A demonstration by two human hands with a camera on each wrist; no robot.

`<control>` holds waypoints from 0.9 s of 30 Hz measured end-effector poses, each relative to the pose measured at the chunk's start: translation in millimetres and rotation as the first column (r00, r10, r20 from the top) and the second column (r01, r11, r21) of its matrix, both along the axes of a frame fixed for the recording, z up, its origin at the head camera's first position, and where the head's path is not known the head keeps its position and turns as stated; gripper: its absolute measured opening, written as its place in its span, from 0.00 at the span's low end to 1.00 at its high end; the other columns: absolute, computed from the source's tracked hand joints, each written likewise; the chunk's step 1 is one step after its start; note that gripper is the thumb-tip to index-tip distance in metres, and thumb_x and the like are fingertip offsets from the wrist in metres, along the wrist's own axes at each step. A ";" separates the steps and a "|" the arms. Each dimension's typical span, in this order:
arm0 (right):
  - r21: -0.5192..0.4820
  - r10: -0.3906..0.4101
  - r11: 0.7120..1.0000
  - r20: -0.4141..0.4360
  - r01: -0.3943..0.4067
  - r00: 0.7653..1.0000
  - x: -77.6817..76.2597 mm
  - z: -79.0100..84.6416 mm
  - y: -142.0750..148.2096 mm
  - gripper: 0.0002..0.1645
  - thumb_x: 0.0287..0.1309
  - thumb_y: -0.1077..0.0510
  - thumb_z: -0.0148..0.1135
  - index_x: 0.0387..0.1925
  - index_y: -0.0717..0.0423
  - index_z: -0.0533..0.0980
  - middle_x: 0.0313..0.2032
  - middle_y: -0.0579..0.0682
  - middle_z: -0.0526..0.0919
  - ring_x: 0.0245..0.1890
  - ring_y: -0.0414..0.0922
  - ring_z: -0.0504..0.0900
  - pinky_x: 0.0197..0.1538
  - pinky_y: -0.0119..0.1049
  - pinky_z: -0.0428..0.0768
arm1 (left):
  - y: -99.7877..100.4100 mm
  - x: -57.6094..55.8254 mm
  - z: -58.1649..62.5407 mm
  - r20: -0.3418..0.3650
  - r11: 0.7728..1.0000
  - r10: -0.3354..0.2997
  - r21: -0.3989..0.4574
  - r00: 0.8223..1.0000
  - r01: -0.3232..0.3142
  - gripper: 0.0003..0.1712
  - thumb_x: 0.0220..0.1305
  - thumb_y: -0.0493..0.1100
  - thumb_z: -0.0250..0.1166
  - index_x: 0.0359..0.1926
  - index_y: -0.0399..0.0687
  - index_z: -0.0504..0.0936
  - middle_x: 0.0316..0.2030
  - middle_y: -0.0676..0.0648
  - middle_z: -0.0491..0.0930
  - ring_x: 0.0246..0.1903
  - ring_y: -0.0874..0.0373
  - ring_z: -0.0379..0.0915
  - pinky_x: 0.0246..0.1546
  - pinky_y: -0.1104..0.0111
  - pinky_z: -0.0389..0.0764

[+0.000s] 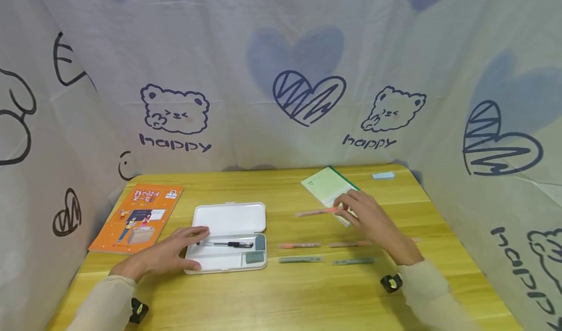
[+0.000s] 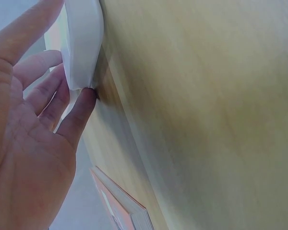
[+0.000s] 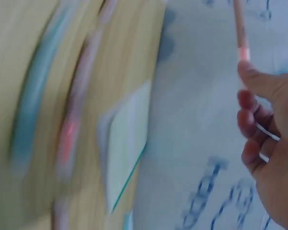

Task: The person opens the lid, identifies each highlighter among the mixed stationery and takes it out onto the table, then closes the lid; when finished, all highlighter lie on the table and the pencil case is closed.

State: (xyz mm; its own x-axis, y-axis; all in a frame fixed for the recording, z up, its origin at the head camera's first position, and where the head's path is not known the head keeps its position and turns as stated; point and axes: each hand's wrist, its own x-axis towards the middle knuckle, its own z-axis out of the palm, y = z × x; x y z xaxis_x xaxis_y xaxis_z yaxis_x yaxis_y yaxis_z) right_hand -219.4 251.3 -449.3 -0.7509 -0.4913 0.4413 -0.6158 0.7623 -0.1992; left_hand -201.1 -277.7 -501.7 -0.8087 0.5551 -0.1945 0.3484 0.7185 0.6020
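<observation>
An open white pencil case [image 1: 229,218] lies on the table with a black pen [image 1: 239,244] and grey-green blocks [image 1: 254,257] inside. At its left end, my left hand [image 1: 169,250] holds the case, thumb near the front corner and fingers near the hinge. The left wrist view shows those fingertips [image 2: 89,96] against the white case edge [image 2: 84,43]. My right hand [image 1: 371,218] pinches a slim pink pen [image 1: 313,213] with an orange part, raised over the table. In the right wrist view the pen [image 3: 241,28] sticks out past the thumb.
Below the right hand lie pink-orange pens [image 1: 300,245] and green pens [image 1: 300,259] in rows. A pale green notebook [image 1: 327,184] is behind that hand, with a light-blue block [image 1: 383,175] at the far right. An orange book [image 1: 136,218] lies left. Patterned cloth [image 1: 246,126] surrounds the table.
</observation>
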 end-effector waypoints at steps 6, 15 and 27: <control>-0.053 -0.020 0.998 -0.002 0.020 1.000 13.5 -7.1 82.3 0.13 0.64 0.66 0.76 0.45 0.48 0.83 0.36 0.38 0.79 0.36 0.34 0.73 0.38 0.36 0.76 | 0.1 -0.3 -0.3 0.013 1.000 0.005 0.011 1.000 -0.005 0.54 0.67 0.60 0.76 0.84 0.42 0.65 0.85 0.35 0.56 0.82 0.26 0.47 0.78 0.27 0.56; -0.056 -0.044 0.997 0.126 0.052 0.991 40.6 -33.9 169.9 0.14 0.63 0.68 0.75 0.44 0.49 0.83 0.35 0.33 0.78 0.34 0.26 0.69 0.33 0.31 0.75 | -1.3 1.8 0.0 -0.006 1.000 -0.003 0.020 1.000 0.003 0.54 0.66 0.60 0.76 0.83 0.40 0.65 0.85 0.34 0.56 0.82 0.25 0.48 0.77 0.27 0.57; -0.110 0.054 0.993 0.239 -0.028 0.969 63.1 -79.0 217.7 0.17 0.63 0.71 0.73 0.43 0.45 0.82 0.32 0.31 0.76 0.31 0.26 0.69 0.30 0.24 0.68 | -0.8 3.4 2.0 0.009 1.000 -0.004 0.031 1.000 0.004 0.54 0.67 0.60 0.76 0.83 0.40 0.65 0.85 0.34 0.56 0.82 0.25 0.48 0.78 0.27 0.57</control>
State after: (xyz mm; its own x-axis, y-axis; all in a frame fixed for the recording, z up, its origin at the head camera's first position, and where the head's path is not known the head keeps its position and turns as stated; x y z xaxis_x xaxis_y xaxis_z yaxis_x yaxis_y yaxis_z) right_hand -156.3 469.0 -528.3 -0.8216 -0.4846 0.3002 -0.5701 0.7040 -0.4236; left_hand -197.7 -278.5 -499.7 -0.8047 0.5643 -0.1844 0.3460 0.6983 0.6267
